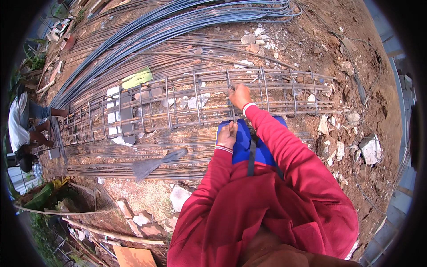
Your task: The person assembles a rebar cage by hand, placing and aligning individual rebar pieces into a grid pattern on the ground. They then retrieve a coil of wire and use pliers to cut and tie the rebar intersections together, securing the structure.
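A long rebar cage [182,93] lies crosswise in front of me, its lengthwise bars ringed by square stirrups. My right hand [240,96] reaches over the cage, fingers closed around one stirrup [228,76] near its middle. At the near lower end of that same stirrup, my left hand [227,135] has its fingers pinched together against the near bars. Whether the left fingers hold the stirrup or a small piece of wire cannot be made out. A bundle of thin dark tie wire [159,163] lies on the bars to the left of my left hand.
Long blue-grey bent rebars [178,26] are heaped beyond the cage, with loose straight bars [187,171] on the near side. A yellow-green cloth [137,78] rests by the cage. Another person [22,120] bends over its left end. Broken rocks [370,149] litter the right.
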The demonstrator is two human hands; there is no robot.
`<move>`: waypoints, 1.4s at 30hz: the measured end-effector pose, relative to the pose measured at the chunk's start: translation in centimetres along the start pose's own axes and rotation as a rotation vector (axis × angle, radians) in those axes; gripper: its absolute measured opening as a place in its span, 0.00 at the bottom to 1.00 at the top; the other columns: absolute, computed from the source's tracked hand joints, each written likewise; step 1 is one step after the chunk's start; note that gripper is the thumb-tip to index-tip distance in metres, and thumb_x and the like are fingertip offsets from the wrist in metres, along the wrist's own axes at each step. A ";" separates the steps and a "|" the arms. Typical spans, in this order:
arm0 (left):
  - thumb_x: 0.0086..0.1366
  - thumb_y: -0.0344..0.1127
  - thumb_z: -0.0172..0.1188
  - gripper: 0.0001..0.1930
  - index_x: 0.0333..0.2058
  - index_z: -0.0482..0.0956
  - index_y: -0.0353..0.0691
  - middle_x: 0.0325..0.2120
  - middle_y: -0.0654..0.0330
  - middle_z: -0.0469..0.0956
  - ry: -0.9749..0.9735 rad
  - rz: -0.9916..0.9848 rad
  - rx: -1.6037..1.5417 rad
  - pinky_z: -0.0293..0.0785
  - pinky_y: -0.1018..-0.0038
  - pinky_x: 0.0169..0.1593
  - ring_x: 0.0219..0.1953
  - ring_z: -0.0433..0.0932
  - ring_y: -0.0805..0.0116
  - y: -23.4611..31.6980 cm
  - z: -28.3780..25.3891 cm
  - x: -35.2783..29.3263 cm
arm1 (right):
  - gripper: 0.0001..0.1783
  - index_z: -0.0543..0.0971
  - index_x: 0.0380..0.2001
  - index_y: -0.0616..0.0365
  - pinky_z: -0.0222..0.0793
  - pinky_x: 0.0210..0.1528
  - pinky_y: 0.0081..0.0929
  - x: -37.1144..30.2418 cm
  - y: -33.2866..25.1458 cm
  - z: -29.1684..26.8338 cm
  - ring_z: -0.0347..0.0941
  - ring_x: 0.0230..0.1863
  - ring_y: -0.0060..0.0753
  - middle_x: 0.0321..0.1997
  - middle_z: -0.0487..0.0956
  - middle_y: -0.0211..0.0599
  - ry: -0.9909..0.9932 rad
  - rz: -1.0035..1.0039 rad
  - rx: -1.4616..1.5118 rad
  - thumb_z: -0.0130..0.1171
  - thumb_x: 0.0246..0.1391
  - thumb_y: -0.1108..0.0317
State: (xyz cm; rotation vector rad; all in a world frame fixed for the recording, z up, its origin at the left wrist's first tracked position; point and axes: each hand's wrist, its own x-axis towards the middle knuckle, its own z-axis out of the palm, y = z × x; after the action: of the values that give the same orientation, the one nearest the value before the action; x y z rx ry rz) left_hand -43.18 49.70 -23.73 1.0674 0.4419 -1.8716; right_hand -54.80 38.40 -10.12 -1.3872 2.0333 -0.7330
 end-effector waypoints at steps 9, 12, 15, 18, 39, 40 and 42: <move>0.68 0.24 0.48 0.09 0.38 0.68 0.19 0.41 0.40 0.75 0.001 -0.043 0.106 0.80 0.72 0.49 0.45 0.77 0.53 1.6 1.7 -4.2 | 0.18 0.73 0.37 0.72 0.71 0.43 0.50 -1.5 4.8 -6.4 0.73 0.40 0.71 0.26 0.76 0.64 0.319 -0.070 -0.244 0.61 0.50 0.67; 0.67 0.24 0.49 0.10 0.40 0.68 0.19 0.39 0.40 0.75 -0.029 -0.055 0.181 0.80 0.70 0.49 0.44 0.77 0.51 1.6 1.9 -6.6 | 0.13 0.74 0.34 0.70 0.70 0.44 0.53 -1.6 7.7 -6.8 0.74 0.40 0.69 0.32 0.77 0.65 0.301 0.110 -0.235 0.59 0.49 0.69; 0.67 0.26 0.49 0.10 0.42 0.68 0.23 0.41 0.41 0.76 -0.073 -0.100 0.324 0.80 0.71 0.46 0.44 0.78 0.52 0.6 2.3 -7.9 | 0.07 0.77 0.30 0.66 0.70 0.44 0.54 -0.9 9.3 -6.0 0.74 0.39 0.66 0.34 0.77 0.64 0.231 0.128 -0.147 0.56 0.48 0.72; 0.69 0.28 0.47 0.12 0.46 0.66 0.25 0.44 0.42 0.75 -0.103 -0.202 0.408 0.81 0.72 0.46 0.45 0.78 0.53 -1.9 2.9 -7.3 | 0.06 0.77 0.28 0.67 0.70 0.43 0.53 -0.5 9.7 -5.3 0.74 0.38 0.67 0.31 0.77 0.64 0.242 0.082 -0.088 0.55 0.47 0.74; 0.68 0.24 0.45 0.08 0.44 0.66 0.28 0.37 0.50 0.73 -0.196 -0.399 0.055 0.79 0.77 0.37 0.35 0.76 0.60 -10.0 5.6 1.7 | 0.07 0.79 0.27 0.65 0.70 0.39 0.51 -0.5 8.8 -5.5 0.74 0.33 0.65 0.25 0.76 0.61 0.252 -0.017 -0.066 0.58 0.48 0.72; 0.68 0.25 0.45 0.08 0.44 0.67 0.27 0.37 0.50 0.74 -0.185 -0.405 0.058 0.80 0.77 0.37 0.35 0.76 0.60 -9.9 5.7 1.8 | 0.07 0.79 0.28 0.65 0.70 0.37 0.51 -0.6 8.9 -5.8 0.74 0.32 0.65 0.24 0.76 0.60 0.255 0.000 -0.071 0.58 0.48 0.71; 0.68 0.25 0.46 0.13 0.48 0.66 0.23 0.41 0.47 0.73 -0.233 -0.377 0.113 0.79 0.79 0.40 0.40 0.76 0.59 -9.5 5.7 1.7 | 0.09 0.78 0.33 0.66 0.70 0.41 0.51 -0.7 9.4 -6.9 0.74 0.37 0.65 0.30 0.76 0.64 0.252 0.046 -0.127 0.59 0.48 0.71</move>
State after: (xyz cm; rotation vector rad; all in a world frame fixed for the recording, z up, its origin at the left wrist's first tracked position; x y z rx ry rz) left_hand -54.42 49.98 -23.09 0.8656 0.4267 -2.3486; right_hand -65.47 42.87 -11.95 -1.3694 2.3355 -0.8045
